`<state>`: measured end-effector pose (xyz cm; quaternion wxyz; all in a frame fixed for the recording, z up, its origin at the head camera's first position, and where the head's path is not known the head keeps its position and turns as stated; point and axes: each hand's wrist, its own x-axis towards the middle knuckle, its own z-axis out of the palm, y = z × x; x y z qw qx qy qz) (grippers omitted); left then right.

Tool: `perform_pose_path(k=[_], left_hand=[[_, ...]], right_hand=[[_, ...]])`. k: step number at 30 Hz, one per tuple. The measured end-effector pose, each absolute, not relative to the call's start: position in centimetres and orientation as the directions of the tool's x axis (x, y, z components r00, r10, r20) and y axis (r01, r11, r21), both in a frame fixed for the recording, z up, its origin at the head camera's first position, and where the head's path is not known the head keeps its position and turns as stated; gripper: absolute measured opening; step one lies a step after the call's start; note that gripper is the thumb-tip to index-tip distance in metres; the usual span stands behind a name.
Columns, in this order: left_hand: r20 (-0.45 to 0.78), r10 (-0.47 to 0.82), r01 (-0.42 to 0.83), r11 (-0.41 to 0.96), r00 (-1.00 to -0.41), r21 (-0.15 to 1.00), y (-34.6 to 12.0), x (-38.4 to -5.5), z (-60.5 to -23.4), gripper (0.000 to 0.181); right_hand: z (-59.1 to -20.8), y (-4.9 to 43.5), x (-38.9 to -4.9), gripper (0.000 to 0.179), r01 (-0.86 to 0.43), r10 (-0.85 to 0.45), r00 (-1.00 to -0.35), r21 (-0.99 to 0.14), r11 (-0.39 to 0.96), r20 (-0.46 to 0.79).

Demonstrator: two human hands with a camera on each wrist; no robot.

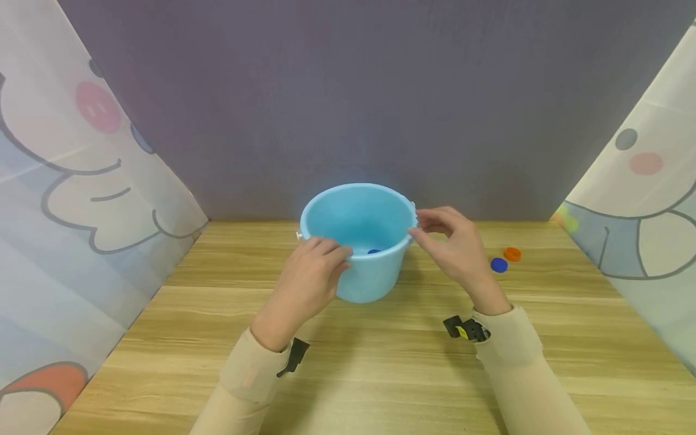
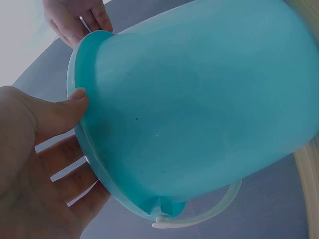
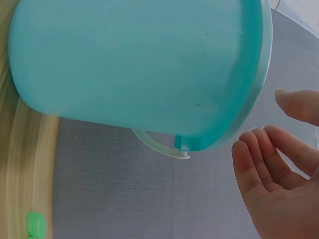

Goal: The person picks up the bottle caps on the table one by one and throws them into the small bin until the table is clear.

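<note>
A light blue plastic bucket [image 1: 371,278] stands upright with a white handle [image 2: 214,211] hanging at its far side. My left hand [image 1: 312,272] grips the near left part of its rim, thumb [image 2: 65,114] on the outside and fingers over the edge. At the right side of the rim is my right hand [image 1: 454,244], its thumb apart from the fingers; the right wrist view shows a gap between this hand [image 3: 279,169] and the bucket. Inside the bucket, a bit of a blue cap [image 1: 374,251] shows above the near rim.
To the right on the wooden table [image 1: 402,374] lie a blue cap [image 1: 499,265] and an orange cap [image 1: 512,254]. Green caps [image 3: 36,225] show on the table in the right wrist view. A grey panel [image 1: 348,90] rises behind; printed curtains [image 1: 81,181] flank both sides.
</note>
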<state>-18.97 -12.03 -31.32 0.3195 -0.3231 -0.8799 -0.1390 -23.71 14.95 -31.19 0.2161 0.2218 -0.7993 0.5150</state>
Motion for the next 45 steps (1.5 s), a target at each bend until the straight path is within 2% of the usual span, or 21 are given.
perform_pose_path(k=[7,27,45], left_hand=[[0.648,0.479,0.657,0.752,-0.592,0.044,-11.9,-18.9,-31.4,0.016],[0.651,0.486,0.664,0.747,-0.584,0.037,-12.0,-19.0,-31.3,0.017],[0.657,0.485,0.665,0.746,-0.578,0.035,-12.0,-19.1,-31.4,0.016]], right_hand=[[-31.3,15.3,-23.5,0.032,-0.562,-0.128,-0.812,-0.706,0.43,0.569],[-31.3,16.2,-23.7,0.037,-0.491,-0.131,-0.859,-0.724,0.485,0.495],[-31.9,18.4,-24.7,0.035,-0.494,-0.155,-0.846,-0.642,0.587,0.51]])
